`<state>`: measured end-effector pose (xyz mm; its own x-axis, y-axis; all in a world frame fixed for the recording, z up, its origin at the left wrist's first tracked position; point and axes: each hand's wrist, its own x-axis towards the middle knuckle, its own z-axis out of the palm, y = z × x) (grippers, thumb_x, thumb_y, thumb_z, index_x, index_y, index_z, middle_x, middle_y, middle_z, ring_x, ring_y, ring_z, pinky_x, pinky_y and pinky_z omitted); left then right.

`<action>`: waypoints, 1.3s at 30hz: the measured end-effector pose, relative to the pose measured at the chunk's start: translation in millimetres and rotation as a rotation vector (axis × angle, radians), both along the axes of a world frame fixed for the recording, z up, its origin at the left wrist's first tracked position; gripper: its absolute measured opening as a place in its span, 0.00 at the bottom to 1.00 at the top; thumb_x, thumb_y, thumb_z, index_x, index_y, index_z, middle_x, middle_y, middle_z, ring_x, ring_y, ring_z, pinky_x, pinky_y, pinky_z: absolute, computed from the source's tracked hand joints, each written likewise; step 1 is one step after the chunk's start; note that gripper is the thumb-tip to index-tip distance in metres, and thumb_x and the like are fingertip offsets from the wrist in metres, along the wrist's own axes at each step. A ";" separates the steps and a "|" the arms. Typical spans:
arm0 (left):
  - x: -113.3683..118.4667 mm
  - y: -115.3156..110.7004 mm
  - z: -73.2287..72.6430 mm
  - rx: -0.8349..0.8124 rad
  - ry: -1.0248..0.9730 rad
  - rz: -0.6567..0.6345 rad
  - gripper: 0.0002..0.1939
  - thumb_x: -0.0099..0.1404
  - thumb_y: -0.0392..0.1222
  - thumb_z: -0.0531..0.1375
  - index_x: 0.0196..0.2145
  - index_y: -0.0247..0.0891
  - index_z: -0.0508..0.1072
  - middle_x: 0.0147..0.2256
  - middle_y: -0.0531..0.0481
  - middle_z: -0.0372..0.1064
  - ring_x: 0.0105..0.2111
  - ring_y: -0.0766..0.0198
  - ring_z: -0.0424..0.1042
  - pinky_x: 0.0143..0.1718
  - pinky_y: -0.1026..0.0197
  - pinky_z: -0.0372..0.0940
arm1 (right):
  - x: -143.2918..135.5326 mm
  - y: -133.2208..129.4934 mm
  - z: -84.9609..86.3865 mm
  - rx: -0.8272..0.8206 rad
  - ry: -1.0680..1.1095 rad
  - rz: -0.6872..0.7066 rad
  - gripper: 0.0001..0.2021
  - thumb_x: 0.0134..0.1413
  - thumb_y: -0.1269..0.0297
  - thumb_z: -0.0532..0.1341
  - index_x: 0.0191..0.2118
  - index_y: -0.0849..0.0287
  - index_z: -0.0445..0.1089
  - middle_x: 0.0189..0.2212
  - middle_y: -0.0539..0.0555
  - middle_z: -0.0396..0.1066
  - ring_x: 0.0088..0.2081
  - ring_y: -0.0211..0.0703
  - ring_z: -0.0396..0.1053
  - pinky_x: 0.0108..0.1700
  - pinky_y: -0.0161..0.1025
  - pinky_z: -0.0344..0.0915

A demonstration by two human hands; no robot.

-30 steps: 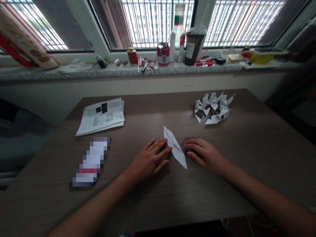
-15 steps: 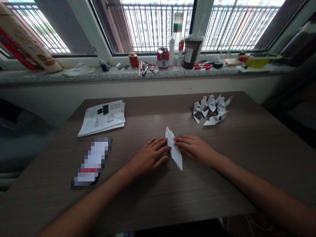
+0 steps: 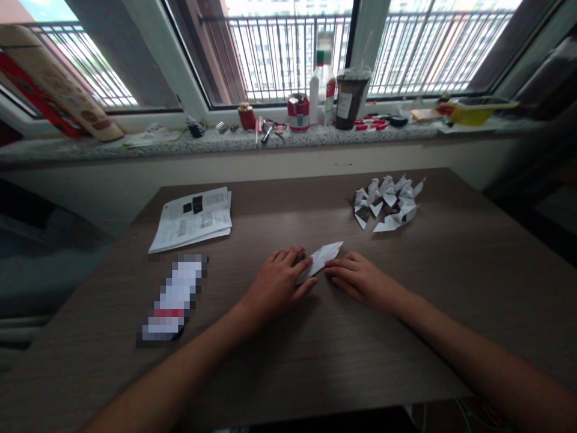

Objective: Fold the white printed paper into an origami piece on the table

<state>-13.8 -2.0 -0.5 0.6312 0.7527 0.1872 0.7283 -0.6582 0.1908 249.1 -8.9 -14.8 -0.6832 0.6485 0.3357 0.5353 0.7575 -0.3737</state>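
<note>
A narrow, folded white paper (image 3: 325, 255) lies slantwise on the table, its pointed far end aimed up and to the right. My left hand (image 3: 283, 275) covers the near left end, fingers over the paper and thumb along its lower side. From the right, my right hand (image 3: 356, 275) has its fingers bunched together, the tips at the paper's lower right edge. The underside of the paper and part of its left end are hidden.
Several folded paper pieces (image 3: 388, 201) stand in a cluster at the back right. Printed sheets (image 3: 193, 219) lie at the back left, with a phone (image 3: 175, 297) in front of them. On the granite sill (image 3: 216, 142) are a can (image 3: 298, 112), bottles and a drink cup (image 3: 350, 99).
The folded paper has turned clockwise, its far tip swinging from upper left to upper right. My left hand now covers its near end. The view has shifted slightly.
</note>
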 end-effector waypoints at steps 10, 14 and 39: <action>-4.1 12.4 -21.1 -0.031 -0.135 -0.054 0.18 0.76 0.42 0.56 0.61 0.44 0.70 0.55 0.43 0.70 0.55 0.52 0.67 0.57 0.44 0.66 | 0.1 5.1 -1.8 0.024 0.017 -0.003 0.15 0.70 0.64 0.58 0.57 0.53 0.73 0.55 0.57 0.75 0.58 0.53 0.70 0.58 0.57 0.69; -6.0 14.0 -23.2 -0.030 -0.139 -0.069 0.18 0.76 0.43 0.57 0.61 0.45 0.70 0.54 0.44 0.71 0.55 0.52 0.68 0.57 0.43 0.66 | 0.8 9.9 -8.8 0.038 -0.035 -0.012 0.18 0.69 0.65 0.58 0.62 0.50 0.69 0.62 0.56 0.70 0.63 0.52 0.66 0.64 0.61 0.63; -11.2 13.4 -13.5 0.123 -0.053 -0.148 0.16 0.73 0.44 0.62 0.56 0.44 0.72 0.57 0.44 0.70 0.53 0.51 0.71 0.57 0.46 0.62 | -2.5 14.4 -10.7 -0.019 -0.006 -0.020 0.13 0.70 0.66 0.59 0.56 0.53 0.73 0.55 0.59 0.73 0.58 0.52 0.69 0.58 0.55 0.69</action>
